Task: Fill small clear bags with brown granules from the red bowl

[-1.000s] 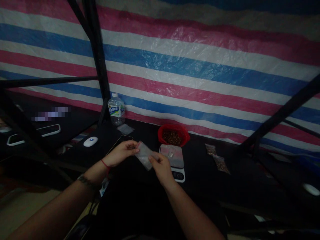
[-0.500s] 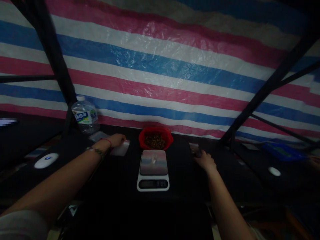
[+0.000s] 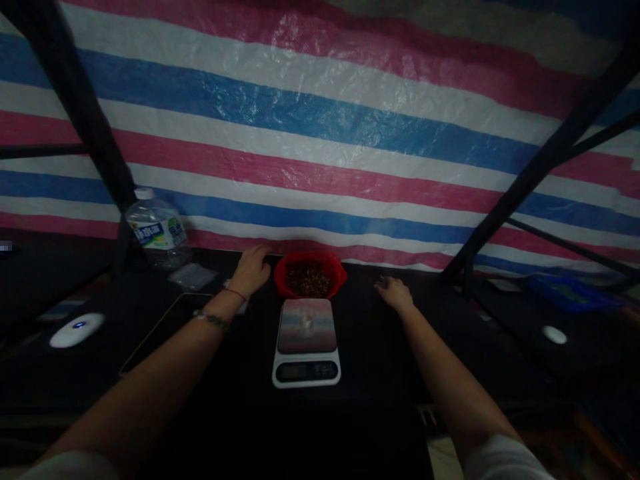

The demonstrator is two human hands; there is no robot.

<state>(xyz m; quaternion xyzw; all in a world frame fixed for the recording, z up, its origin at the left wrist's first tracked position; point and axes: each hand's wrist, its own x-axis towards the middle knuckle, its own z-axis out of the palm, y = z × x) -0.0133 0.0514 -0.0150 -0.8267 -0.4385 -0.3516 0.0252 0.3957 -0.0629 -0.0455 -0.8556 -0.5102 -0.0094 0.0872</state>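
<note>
Since half a second ago, the left hand [image 3: 253, 268] has been moved up against the red bowl [image 3: 310, 277] at the tabletop's rear edge, fingers loosely curled, empty; the right hand [image 3: 395, 293] lies farther right, its grip undiscernible.

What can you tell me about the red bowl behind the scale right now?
The red bowl is small, round and looks like plastic, though the light is dim. It stands upright on the dark table, near the striped tarp, just behind the scale. It holds a heap of small brownish pieces, too dim to identify. The left hand rests at its left rim, seemingly touching it; the right hand lies apart on the table to its right.
</note>
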